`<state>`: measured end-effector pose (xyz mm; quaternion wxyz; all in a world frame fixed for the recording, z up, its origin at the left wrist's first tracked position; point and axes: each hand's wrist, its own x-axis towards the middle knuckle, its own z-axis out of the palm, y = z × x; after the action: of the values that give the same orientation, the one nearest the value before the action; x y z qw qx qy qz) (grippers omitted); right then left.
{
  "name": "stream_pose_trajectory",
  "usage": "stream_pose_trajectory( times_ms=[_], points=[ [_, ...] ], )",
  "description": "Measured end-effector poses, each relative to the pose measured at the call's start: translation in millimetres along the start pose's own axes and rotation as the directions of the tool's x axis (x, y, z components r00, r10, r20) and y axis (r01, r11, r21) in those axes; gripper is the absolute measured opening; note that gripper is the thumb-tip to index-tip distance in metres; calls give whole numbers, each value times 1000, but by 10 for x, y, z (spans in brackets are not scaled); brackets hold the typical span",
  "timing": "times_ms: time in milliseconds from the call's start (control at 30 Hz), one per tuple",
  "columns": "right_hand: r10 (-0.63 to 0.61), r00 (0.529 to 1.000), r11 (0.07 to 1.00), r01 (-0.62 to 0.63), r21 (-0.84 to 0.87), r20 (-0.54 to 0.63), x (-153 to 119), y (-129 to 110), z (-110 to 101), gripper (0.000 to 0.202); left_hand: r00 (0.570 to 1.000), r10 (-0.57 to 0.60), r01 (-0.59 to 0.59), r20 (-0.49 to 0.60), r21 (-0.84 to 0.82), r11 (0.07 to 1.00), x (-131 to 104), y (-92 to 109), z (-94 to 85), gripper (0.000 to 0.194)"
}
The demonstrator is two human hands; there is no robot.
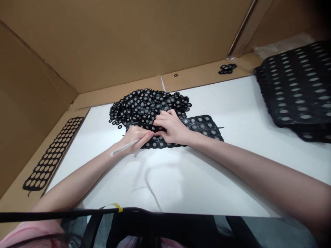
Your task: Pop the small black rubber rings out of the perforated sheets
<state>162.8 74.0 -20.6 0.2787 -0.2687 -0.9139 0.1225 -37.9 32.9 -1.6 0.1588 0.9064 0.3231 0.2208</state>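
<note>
Left hand [136,137] closed in a pinch grip around a thin white tool [124,147], tip aimed at the black sheet [199,128] of round cells lying flat on the white desk [181,172]. Right hand [172,126] pressed down on that sheet, fingers curled and close together, thumb and forefinger meeting the left fingertips right at the sheet's left end; whether anything sits pinched between them cannot be told. Just behind the sheet, touching its far edge, a loose pile [147,105] of small black rings with pale centres. Well to the right of the sheet, a stack [297,89] of similar black perforated sheets, tilted, at the desk's edge. Well to the left of the sheet, one emptied strip [53,155] with open holes, flat on the cardboard [33,103] lining. Behind the sheet and to its right, on the cardboard ledge, a small cluster [227,68] of rings and one single ring [176,75] apart from it. Cardboard walls around the desk on the left and far sides.
</note>
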Motion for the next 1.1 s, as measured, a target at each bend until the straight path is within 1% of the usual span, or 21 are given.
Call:
stream_pose_trajectory(
  times_ms=[133,200,300,433,500,567,633,667,733,833,933,1100],
  points=[
    [22,1000,1000,-22,7,8,4,-8,-4,11,997,-47,46,58,19,999,-11,-12,1,46],
    [33,999,999,-34,11,13,7,-9,-8,11,996,-59,58,63,20,998,-14,-17,1,47],
    [50,998,999,-51,6,35,7,1,-16,13,995,-78,80,64,-36,996,-11,-16,-12,48],
    [35,998,999,-35,-7,51,-1,19,-37,19,995,-100,102,25,-133,986,-18,9,-48,49],
    [27,998,1000,-27,-8,63,3,10,-65,26,992,-121,115,-22,-170,979,-38,37,-66,49],
    [45,994,999,-44,-11,95,20,-22,-107,32,987,-131,112,-92,-188,976,-70,74,-77,50],
    [75,986,997,-76,-2,148,45,-70,-157,33,985,-109,82,-137,-193,978,-108,106,-78,50],
    [83,980,996,-87,12,179,59,-95,-180,32,987,-83,57,-136,-189,980,-127,116,-74,50],
    [89,972,993,-103,57,218,81,-138,-214,29,995,-7,-10,-101,-171,985,-158,118,-59,48],
    [118,968,981,-148,123,221,95,-158,-221,32,994,92,-98,-55,-130,987,-175,97,-33,45],
    [114,972,971,-152,184,204,89,-139,-198,36,992,111,-117,-55,-116,986,-166,85,-21,42],
    [83,975,961,-132,241,204,78,-120,-188,35,994,108,-111,-32,-117,987,-148,99,-19,41]
  ],
)
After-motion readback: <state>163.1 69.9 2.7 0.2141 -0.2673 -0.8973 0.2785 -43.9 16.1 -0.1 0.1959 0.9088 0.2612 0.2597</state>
